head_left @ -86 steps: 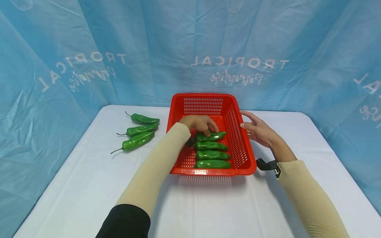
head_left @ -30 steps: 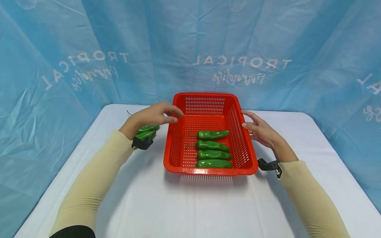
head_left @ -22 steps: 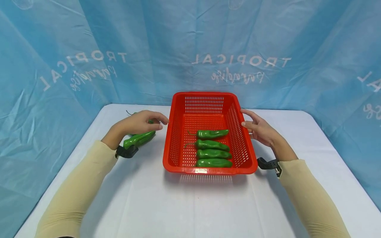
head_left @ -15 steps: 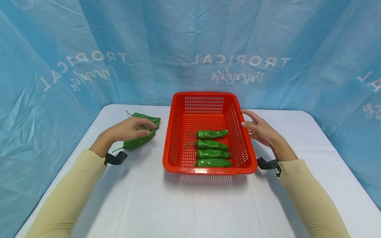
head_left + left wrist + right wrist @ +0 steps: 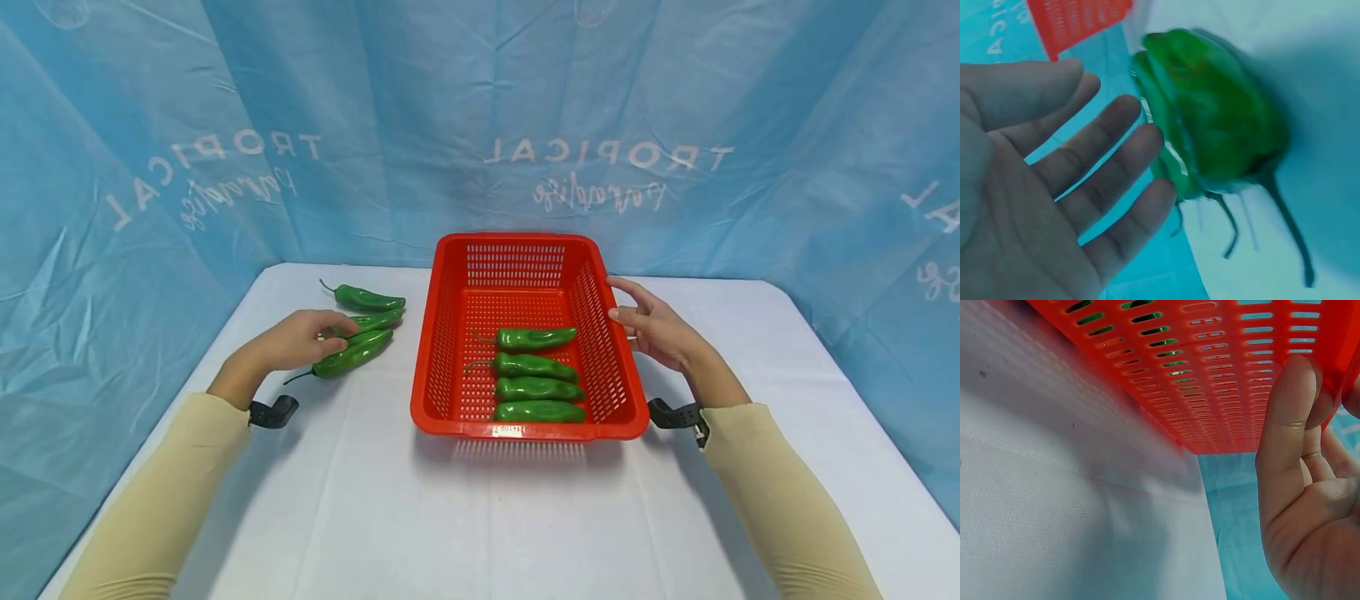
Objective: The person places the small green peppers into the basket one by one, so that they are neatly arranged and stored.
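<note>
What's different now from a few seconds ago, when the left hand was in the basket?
The left hand let go of the back pepper in the red basket and moved left to the three loose peppers; I can't tell if it's touching them. The right hand stayed on the basket's rim, and the basket stayed put.

Head cam: high on the wearer's side, facing forward and down; takes in basket (image 5: pixel 555 432), bench (image 5: pixel 480 525), blue backdrop (image 5: pixel 450 100). Left wrist cam: close, tilted, past left-hand grip (image 5: pixel 1022 187) to peppers (image 5: pixel 1222 119); basket corner shared with head. Right wrist cam: low, close outside basket's wall, right-hand grip (image 5: pixel 1310 512) at frame's right; bench, backdrop shared with head.
</note>
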`<state>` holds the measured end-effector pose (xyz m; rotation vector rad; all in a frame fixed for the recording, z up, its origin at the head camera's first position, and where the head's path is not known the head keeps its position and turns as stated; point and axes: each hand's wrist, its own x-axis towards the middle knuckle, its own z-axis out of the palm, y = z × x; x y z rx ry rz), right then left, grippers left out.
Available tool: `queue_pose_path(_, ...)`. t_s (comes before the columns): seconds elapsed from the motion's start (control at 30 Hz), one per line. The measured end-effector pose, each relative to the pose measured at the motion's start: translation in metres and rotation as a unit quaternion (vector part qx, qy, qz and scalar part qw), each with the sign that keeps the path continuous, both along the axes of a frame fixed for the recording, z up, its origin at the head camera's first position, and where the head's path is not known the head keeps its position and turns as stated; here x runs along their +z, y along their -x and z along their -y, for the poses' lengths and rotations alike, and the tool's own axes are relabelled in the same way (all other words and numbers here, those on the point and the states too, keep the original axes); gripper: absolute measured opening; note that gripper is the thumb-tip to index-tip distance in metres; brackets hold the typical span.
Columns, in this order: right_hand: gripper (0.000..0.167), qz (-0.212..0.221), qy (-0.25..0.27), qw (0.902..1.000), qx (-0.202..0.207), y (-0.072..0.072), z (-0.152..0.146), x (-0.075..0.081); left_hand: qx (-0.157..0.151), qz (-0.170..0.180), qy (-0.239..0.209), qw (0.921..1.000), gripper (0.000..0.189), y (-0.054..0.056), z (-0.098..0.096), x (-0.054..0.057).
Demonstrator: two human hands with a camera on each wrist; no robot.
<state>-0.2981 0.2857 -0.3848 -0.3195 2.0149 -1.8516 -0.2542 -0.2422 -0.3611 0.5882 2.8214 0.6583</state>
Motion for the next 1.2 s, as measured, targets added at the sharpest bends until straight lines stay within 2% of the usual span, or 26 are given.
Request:
queue_pose_path(0.23, 0.069, 0.005, -0.003, 1.0, -0.001, -0.001, 0.0, -0.001, 0.008, -0.014, 0.031, 0.9994, 0.035, 0.006, 0.005, -0.014)
queue_pose_path(0.4, 0.069, 0.002, -0.007, 1.0, 0.001, 0.0, 0.0, -0.001, 0.005, -0.015, 0.04, 0.9991, 0.033, 0.006, 0.003, -0.018)
queue_pose_path(0.5, 0.069, 0.0, -0.011, 0.9999, 0.003, 0.0, 0.001, -0.002, 0.014, -0.006, 0.043, 0.999, 0.033, 0.007, 0.002, -0.021)
queue_pose_path(0.63, 0.069, 0.0, -0.011, 0.9999, -0.001, 0.0, 0.001, -0.002, 0.021, 0.011, 0.041, 0.9989, 0.035, 0.007, 0.001, -0.022)
queue_pose_path(1.0, 0.069, 0.001, -0.008, 1.0, -0.001, 0.0, 0.0, -0.001, -0.003, 0.075, 0.038, 0.9964, 0.036, 0.008, -0.002, -0.02)
queue_pose_path(1.2, 0.069, -0.001, -0.001, 1.0, 0.001, 0.0, 0.0, 0.0, -0.021, 0.071, 0.035, 0.9967, 0.035, 0.012, -0.001, -0.019)
